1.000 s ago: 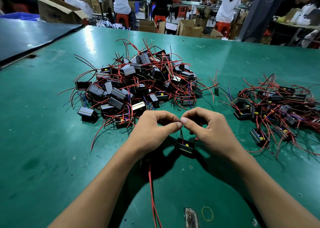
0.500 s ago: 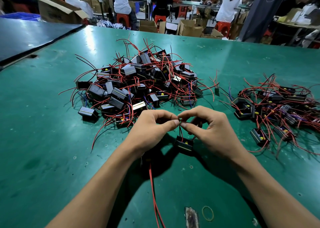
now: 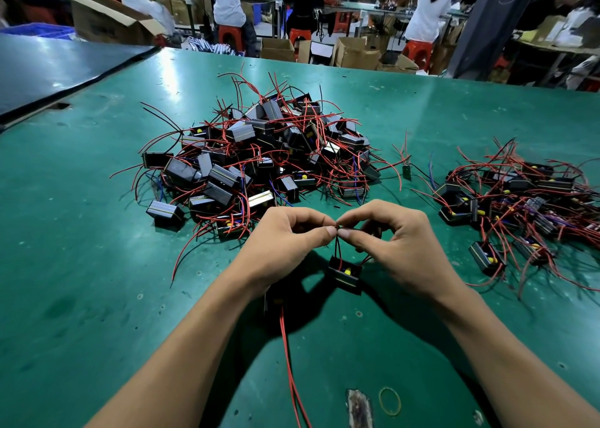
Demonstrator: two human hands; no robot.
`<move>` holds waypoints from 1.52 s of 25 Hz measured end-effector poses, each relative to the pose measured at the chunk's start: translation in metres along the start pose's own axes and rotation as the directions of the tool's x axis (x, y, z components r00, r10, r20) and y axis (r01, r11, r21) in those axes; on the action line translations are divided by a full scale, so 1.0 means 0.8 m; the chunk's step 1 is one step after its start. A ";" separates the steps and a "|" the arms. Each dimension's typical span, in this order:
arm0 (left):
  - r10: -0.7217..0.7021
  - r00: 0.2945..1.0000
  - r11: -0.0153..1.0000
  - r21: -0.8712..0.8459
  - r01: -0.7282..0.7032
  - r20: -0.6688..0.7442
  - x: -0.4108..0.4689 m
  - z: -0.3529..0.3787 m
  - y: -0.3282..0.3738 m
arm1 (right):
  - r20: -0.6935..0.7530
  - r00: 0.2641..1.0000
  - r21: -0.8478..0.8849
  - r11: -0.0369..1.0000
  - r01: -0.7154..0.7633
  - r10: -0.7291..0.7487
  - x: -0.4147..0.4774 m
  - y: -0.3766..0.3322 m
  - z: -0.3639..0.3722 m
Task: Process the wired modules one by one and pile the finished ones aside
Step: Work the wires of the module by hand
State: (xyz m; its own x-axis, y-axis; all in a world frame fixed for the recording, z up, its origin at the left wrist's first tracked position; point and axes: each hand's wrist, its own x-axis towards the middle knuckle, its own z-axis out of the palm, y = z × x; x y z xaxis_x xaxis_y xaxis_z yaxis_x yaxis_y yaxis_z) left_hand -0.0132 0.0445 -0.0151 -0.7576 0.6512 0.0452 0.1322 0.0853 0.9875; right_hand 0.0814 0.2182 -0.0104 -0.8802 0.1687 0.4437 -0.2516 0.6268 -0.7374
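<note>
The wires [image 3: 337,249] of one black module [image 3: 344,276] are pinched at their ends by the left hand [image 3: 285,242] and the right hand [image 3: 401,245]. The module is seen just below the fingertips, above the green tabletop [image 3: 81,265]. A large pile [image 3: 259,154] lies beyond the hands, and a smaller pile [image 3: 519,200] to the right of them.

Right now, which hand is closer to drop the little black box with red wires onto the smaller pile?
Probably the right hand. It and the left hand both pinch the small black module's wires, but the smaller pile of black red-wired modules lies on the right hand's side of the green table.
</note>
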 end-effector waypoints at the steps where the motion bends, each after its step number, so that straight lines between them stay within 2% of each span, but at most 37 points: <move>1: -0.001 1.000 1.000 0.004 0.001 -0.002 0.000 -0.001 0.001 | 0.000 1.000 -0.004 1.000 0.004 -0.004 0.000 0.000 0.000; 6: 0.015 1.000 0.999 0.045 -0.015 0.004 -0.001 -0.003 0.002 | 0.013 0.999 0.012 1.000 -0.029 0.029 0.000 -0.003 -0.002; 16: 0.077 0.996 0.985 0.153 -0.082 0.035 -0.004 0.000 0.003 | 0.125 0.968 0.130 0.964 -0.233 0.217 0.002 -0.010 -0.003; 22: 0.140 0.989 0.966 0.210 -0.148 0.051 -0.005 0.000 0.006 | 0.168 0.954 0.120 0.956 -0.269 0.248 0.003 -0.009 -0.002; 27: 0.061 0.998 0.995 0.083 -0.061 0.000 -0.002 0.000 0.005 | 0.017 0.983 0.110 0.977 -0.184 0.183 0.003 -0.012 -0.007; 32: 0.025 1.000 0.999 0.039 -0.025 0.010 0.000 0.000 0.002 | 0.044 0.987 0.043 0.986 -0.159 0.157 0.001 -0.013 -0.005; 38: 0.050 0.999 0.996 0.070 -0.049 -0.007 -0.001 0.003 0.003 | -0.023 0.989 0.028 0.989 -0.145 0.146 0.001 -0.008 0.003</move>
State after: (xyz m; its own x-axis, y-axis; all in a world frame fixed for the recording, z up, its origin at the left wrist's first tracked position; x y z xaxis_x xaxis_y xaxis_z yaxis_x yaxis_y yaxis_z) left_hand -0.0108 0.0458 -0.0134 -0.7545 0.6494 0.0954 0.2138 0.1057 0.9711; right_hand 0.0817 0.2129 -0.0068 -0.8979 0.2756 0.3433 -0.1327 0.5741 -0.8080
